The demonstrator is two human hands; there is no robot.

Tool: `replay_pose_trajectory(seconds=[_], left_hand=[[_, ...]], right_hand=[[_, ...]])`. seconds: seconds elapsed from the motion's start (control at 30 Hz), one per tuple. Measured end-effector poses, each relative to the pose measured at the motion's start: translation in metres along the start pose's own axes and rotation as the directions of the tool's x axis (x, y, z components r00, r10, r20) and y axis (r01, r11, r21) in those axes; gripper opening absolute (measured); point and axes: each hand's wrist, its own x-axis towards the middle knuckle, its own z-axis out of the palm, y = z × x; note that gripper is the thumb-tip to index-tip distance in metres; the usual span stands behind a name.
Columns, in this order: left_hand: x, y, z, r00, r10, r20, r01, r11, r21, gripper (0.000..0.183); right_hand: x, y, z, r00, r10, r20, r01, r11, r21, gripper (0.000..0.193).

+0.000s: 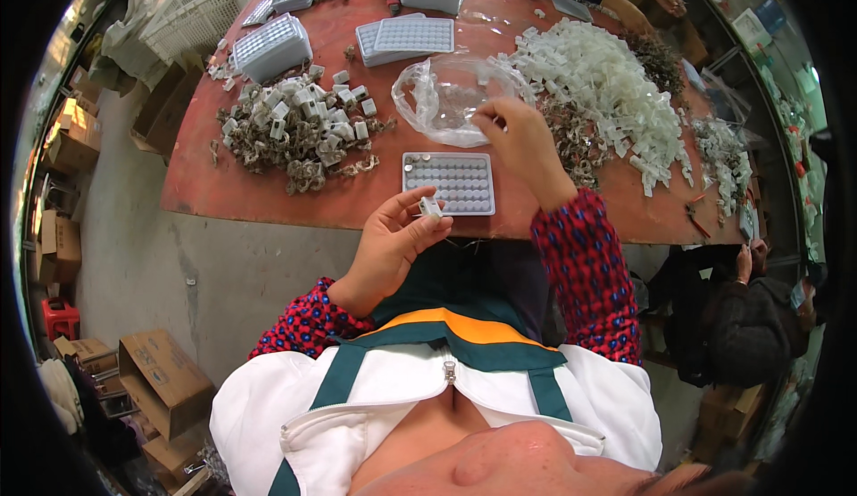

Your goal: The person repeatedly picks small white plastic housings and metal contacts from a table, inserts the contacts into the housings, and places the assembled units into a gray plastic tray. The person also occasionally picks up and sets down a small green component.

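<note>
My left hand (397,241) pinches a small white plastic housing (429,206) between thumb and fingertips, just over the front edge of a shallow white compartment tray (469,212). A few small round pieces (411,164) sit in that tray's far left corner. Beyond it lies an open clear plastic bag (420,108). My right hand (522,143) is at the bag's right side, fingers curled together; whatever they may hold is too small to tell.
Left on the red table (201,179) lies a heap of white housings with tangled leads (299,125). A large pile of translucent plastic pieces (598,85) covers the right. Tray stacks (272,47) stand behind. Red-handled pliers (696,217) lie near the right edge. Other people's hands (665,0) work at the far right.
</note>
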Motion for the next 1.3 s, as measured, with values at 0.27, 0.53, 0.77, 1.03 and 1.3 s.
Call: replay_pose_trajectory(seconds=[0.27,0.53,0.77,1.03,1.3], left_hand=[[0.007,0.005,0.002,0.998,-0.027,0.049,0.034,0.989,-0.147,0.038],[0.011,0.004,0.0,0.995,-0.069,0.07,0.081,0.979,-0.185,0.04],[0.018,0.002,0.003,0.996,-0.065,0.054,0.073,0.984,-0.165,0.042],[0.021,0.003,0.006,0.997,-0.048,0.054,0.057,0.98,-0.189,0.04],[0.02,0.003,0.005,0.998,-0.041,0.055,0.051,0.981,-0.188,0.04]], right_hand=[[0.048,0.056,0.042,0.983,0.135,0.122,-0.09,0.943,-0.322,0.02],[0.047,0.062,0.03,0.975,0.21,0.075,-0.22,0.959,0.178,0.016],[0.032,0.05,0.021,0.942,0.305,0.138,-0.312,0.652,0.69,0.017],[0.035,0.062,0.029,0.969,0.245,0.012,-0.237,0.924,0.301,0.017],[0.034,0.049,0.02,0.931,0.341,0.132,-0.334,0.646,0.686,0.017]])
